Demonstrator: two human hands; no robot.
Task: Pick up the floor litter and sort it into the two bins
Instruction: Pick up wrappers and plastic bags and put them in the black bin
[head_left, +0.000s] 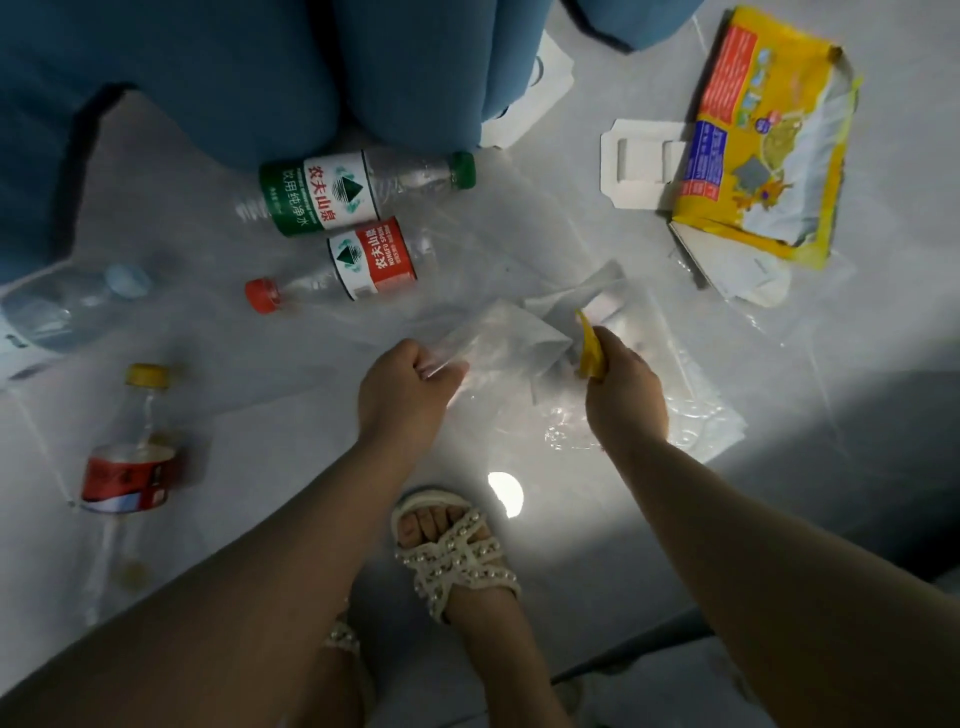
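A clear plastic bag (498, 343) is gripped at its near edge by the left hand (410, 384), whose fingers are curled tightly round the film, and it is held below and to the right of the red-capped bottle (363, 265). A crumpled yellow scrap (589, 353) is clenched in the right hand (623, 384), further right of that bottle, just beside the bag's far corner. What the scrap is made of cannot be told. More litter is left on the floor: a green-capped bottle (343, 192) just above the red-capped bottle, a blue-capped bottle (67, 306) to its left, a yellow-capped bottle (130, 457) below and to its left, and a torn yellow box (769, 140) with a white card insert (639, 161) well to its upper right. Loose clear film (701, 415) is spread to its lower right, beneath the right hand. Neither bin is in view, so the sorting is judged to be far from finished. Several slips are possible from here. The slick bag could be lost if the grip is relaxed. The loose film could be dragged up with the bag, since the two are hard to tell apart. The scrap could be dropped into the wrong bin if both loads are released together. The film could also be slipped on.
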